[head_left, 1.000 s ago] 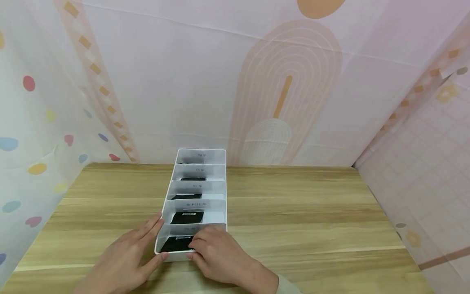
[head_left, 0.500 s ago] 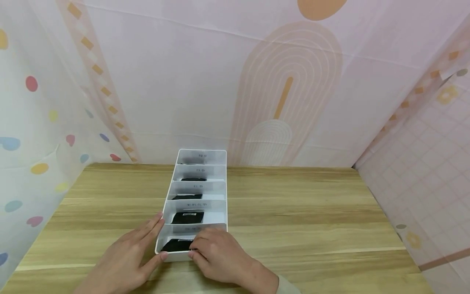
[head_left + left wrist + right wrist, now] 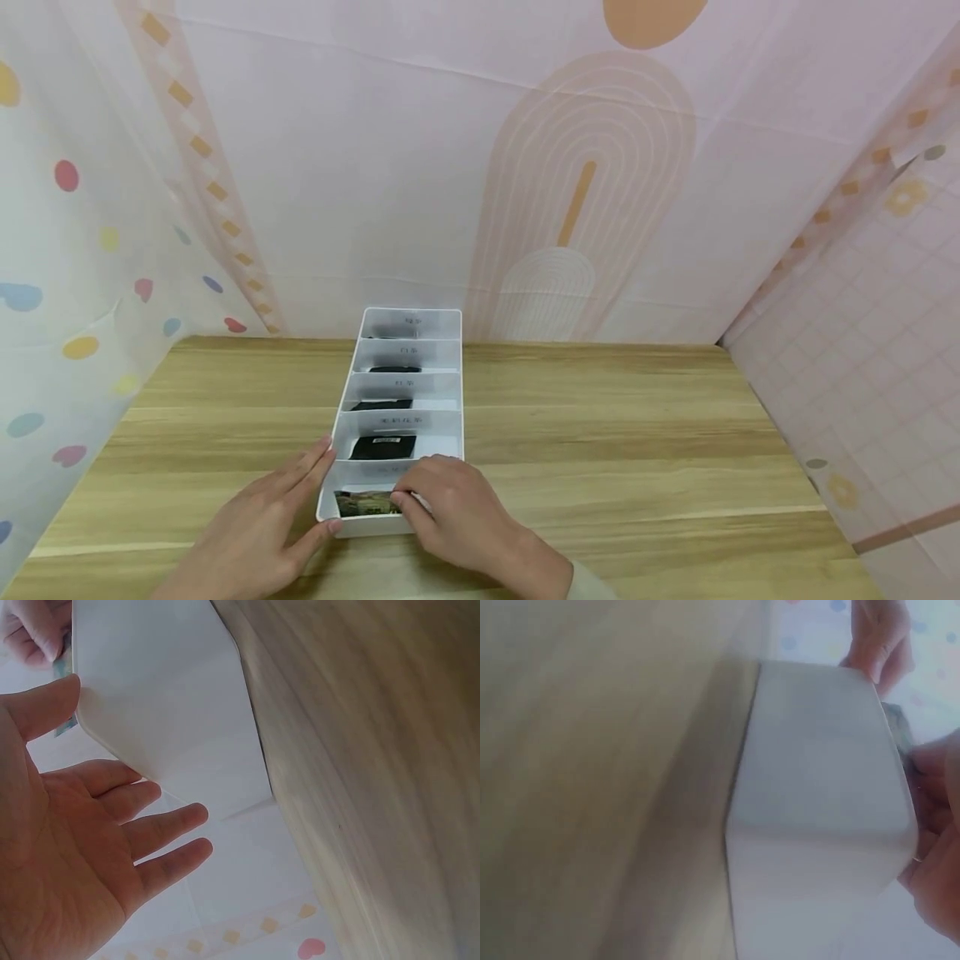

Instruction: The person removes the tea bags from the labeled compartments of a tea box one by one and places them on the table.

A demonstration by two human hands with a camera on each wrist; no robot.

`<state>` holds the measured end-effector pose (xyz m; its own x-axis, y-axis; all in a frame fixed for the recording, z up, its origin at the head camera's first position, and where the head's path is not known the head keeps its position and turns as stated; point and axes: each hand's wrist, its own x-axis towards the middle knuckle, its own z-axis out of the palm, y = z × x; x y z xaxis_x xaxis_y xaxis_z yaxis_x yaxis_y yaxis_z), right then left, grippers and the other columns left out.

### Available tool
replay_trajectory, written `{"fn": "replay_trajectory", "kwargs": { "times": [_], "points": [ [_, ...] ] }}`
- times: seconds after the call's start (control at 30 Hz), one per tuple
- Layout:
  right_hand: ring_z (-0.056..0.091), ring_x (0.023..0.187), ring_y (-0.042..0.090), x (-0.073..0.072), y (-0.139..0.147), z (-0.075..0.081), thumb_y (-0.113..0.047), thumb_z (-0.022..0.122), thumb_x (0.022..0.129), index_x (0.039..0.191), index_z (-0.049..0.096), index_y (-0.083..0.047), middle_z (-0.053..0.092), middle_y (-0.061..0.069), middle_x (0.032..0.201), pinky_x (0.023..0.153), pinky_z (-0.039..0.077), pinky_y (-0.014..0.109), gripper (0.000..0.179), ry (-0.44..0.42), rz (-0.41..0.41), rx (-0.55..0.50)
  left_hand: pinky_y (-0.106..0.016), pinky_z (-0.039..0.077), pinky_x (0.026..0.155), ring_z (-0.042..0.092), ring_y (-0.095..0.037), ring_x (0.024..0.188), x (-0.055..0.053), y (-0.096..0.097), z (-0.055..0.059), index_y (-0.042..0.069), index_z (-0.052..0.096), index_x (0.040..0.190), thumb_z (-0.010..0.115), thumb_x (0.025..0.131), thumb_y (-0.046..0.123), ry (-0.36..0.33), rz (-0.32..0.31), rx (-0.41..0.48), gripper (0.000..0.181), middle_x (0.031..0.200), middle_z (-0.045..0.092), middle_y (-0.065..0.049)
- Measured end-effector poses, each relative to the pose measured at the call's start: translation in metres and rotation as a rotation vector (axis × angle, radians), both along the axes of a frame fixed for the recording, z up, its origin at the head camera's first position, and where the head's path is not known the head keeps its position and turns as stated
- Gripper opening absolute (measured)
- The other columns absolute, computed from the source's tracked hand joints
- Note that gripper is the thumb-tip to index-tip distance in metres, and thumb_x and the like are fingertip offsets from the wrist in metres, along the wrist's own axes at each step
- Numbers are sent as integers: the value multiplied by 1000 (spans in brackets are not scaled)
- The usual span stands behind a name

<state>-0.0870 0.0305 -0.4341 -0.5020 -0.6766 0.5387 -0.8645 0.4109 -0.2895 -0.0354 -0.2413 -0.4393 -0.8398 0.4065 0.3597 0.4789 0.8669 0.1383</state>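
Note:
A long white divided box [image 3: 375,527] stands lengthwise on the table, with printed characters on its compartment walls. My left hand [image 3: 258,517] is at its near left corner, thumb on the front rim and fingertips along the side. The left wrist view shows those fingers spread and fairly straight against the white wall. In the nearest compartment, a flat tea sachet [image 3: 365,503] shows a green and brown printed face. My right hand [image 3: 453,512] pinches its right end between thumb and fingers, just above the front rim. From the right wrist view, the sachet [image 3: 896,720] sticks up past the rim.
Farther back, the compartments hold dark sachets, one of them [image 3: 382,447] with a small white label. The wood-grain table [image 3: 622,450] extends to both sides. A patterned cloth backdrop [image 3: 337,167] rises right behind the box.
The sachet's visible face has gone from black to a green and brown print. My right hand has lifted slightly and shifted a little right; the left hand stays at the corner.

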Motion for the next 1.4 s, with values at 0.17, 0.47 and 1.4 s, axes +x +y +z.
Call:
{"fn": "replay_trajectory", "kwargs": {
  "times": [0.17,0.47,1.4],
  "points": [
    [66,85,8,-7,6,8,-11,71,101,99,73,-10,71,-4,91,84,54,17,3,38,14,-112,-52,56,96,64,-33,127,0,1,2,-3,56,148,83,86,44,-28,3,-2,82,153,55,-15],
    [69,88,9,-20,18,24,-4,73,97,104,73,-5,74,0,95,85,55,15,7,79,37,-183,-52,56,97,64,-35,127,1,2,3,-4,57,146,82,87,45,-26,10,10,81,153,56,-16],
    [69,75,18,-73,77,49,5,71,95,102,74,2,75,11,92,63,56,26,8,42,-149,-355,-52,57,94,67,-34,123,-2,4,-2,-2,59,145,79,91,46,10,8,28,75,151,58,-16]
  ]
}}
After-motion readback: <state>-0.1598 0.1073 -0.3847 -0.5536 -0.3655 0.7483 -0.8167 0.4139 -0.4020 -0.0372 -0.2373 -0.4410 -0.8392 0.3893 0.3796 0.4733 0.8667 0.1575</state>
